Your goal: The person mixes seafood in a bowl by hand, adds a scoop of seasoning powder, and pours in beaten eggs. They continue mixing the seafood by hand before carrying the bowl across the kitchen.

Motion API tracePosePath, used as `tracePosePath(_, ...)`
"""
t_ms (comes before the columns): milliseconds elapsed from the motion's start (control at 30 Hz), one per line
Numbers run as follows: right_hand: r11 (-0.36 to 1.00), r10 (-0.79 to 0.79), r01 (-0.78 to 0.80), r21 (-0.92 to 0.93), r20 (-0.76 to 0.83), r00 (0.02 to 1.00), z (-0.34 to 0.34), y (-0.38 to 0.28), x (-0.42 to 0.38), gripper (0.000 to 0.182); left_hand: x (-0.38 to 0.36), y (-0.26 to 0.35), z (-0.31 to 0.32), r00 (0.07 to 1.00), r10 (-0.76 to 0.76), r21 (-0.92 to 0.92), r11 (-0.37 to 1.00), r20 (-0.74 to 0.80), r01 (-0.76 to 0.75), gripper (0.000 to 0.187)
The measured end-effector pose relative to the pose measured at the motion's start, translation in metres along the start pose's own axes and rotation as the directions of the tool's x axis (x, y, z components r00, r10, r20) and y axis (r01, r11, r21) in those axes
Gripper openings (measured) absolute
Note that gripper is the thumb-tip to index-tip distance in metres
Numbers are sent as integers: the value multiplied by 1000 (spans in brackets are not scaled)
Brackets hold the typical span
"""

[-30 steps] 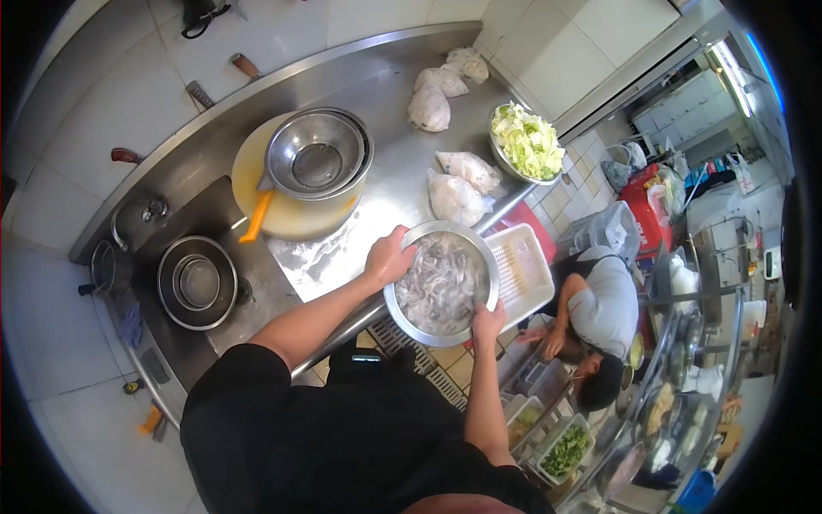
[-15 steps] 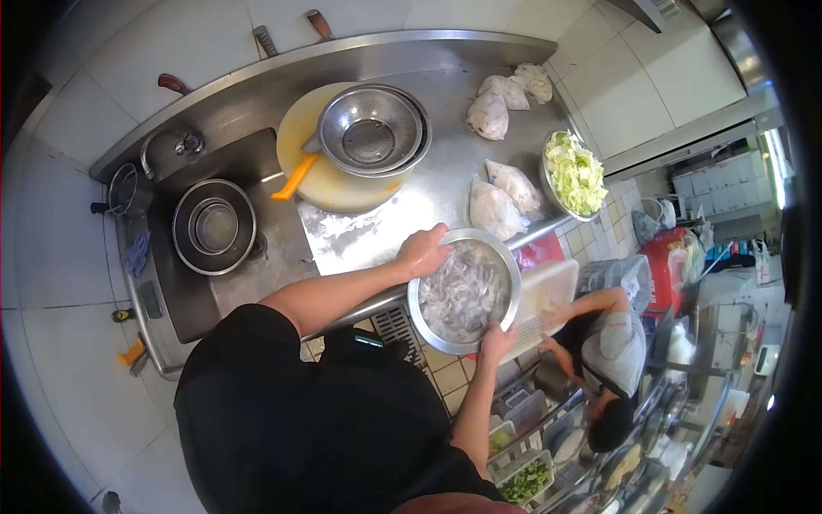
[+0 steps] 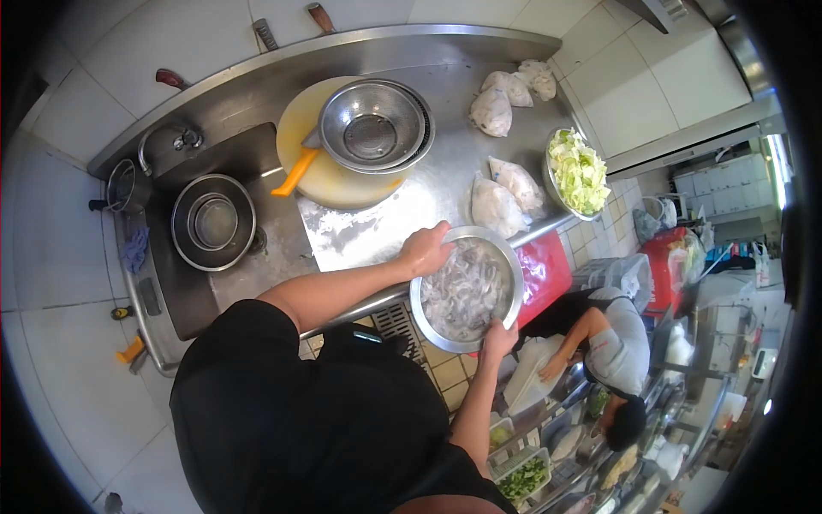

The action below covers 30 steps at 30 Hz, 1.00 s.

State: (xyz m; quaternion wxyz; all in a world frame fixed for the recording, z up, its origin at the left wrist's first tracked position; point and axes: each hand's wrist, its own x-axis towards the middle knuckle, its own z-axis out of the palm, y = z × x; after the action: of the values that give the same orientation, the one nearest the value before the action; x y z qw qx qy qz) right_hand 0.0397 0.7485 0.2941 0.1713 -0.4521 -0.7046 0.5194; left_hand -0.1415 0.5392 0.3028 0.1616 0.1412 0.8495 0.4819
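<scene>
My left hand (image 3: 427, 250) grips the upper left rim of a round metal bowl (image 3: 515, 289), fingers wrapped over the edge. At the lower right rim, my right hand (image 3: 497, 341) holds the same bowl. Inside are wet, greyish-white, translucent pieces (image 3: 467, 291) whose kind is unclear. The bowl is level and held off the counter's front edge, over the floor. Two tied plastic bags of pale food (image 3: 499, 206) lie on the counter just beyond it.
Stacked colanders (image 3: 375, 128) and an orange-handled knife (image 3: 297, 173) rest on a round cutting board (image 3: 295, 128). A sink (image 3: 184, 313) holds nested bowls (image 3: 214, 223). Cut cabbage (image 3: 578, 171) fills a bowl at right. A co-worker (image 3: 618, 334) bends over a white container (image 3: 529, 377) nearby.
The co-worker has moved the white container down and away from my bowl, uncovering more of a red surface behind it. My hands and bowl have barely moved.
</scene>
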Motion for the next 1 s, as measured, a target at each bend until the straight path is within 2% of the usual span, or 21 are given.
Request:
tracePosePath(100,999,-5,4,-43,-32,999,4,-13,-8,35,-1,2,-1,1000,1,-4,1000,9,-1,36)
tracePosePath(200,998,-50,52,44,-49,998,5,3,-2,33,0,1,-2,1000,4,2,1000,9,-4,36)
tracePosePath(300,998,-59,59,0,-37,998,3,11,5,31,1,2,-3,1000,-6,2,1000,0,6,36)
tracePosePath(400,998,-28,25,-58,-45,999,5,-13,-5,30,3,1,-3,1000,-15,3,1000,-13,15,36)
tracePosePath(633,996,-85,84,-28,-37,996,5,-4,2,29,8,-5,2,1000,-1,-6,1000,8,1,37)
tracePosePath(733,994,-111,111,-22,-42,993,5,1,6,29,7,1,-1,1000,-14,49,999,-7,15,39)
tracePosePath(833,991,-118,114,-76,-52,992,3,-7,5,31,6,12,-7,993,-99,-6,995,64,99,43)
tracePosePath(1000,986,-121,110,-127,-86,989,1,-12,3,27,8,9,0,1000,-15,55,998,-8,16,47)
